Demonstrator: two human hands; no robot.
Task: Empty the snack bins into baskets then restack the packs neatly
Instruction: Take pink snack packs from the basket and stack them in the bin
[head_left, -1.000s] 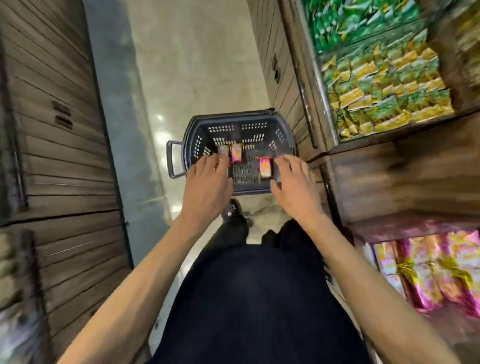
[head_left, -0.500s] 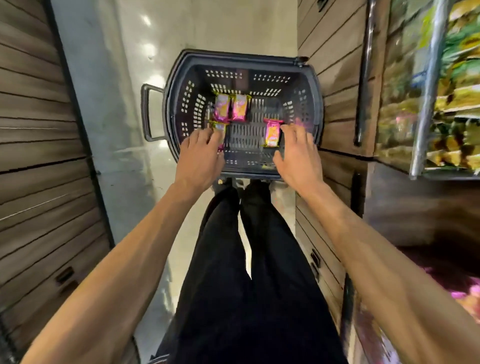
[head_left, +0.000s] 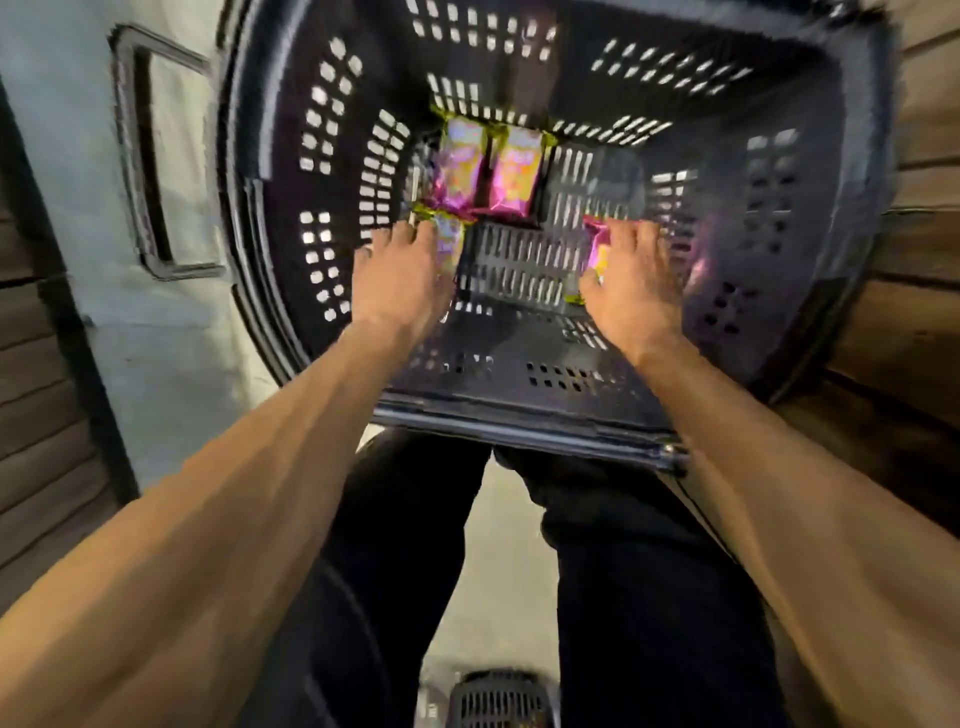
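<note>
We're lining snack packs (head_left: 462, 166) in the basket (head_left: 291, 171): left hand (head_left: 400, 275) flat-fingered on one, right hand (head_left: 634, 283) on another, grip unclear. Next, we'd square both up.

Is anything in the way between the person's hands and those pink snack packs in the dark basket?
Nothing visible does. The left hand touches one shiny pink-and-yellow snack pack, the right hand a second pack, inside the dark perforated plastic basket.
</note>
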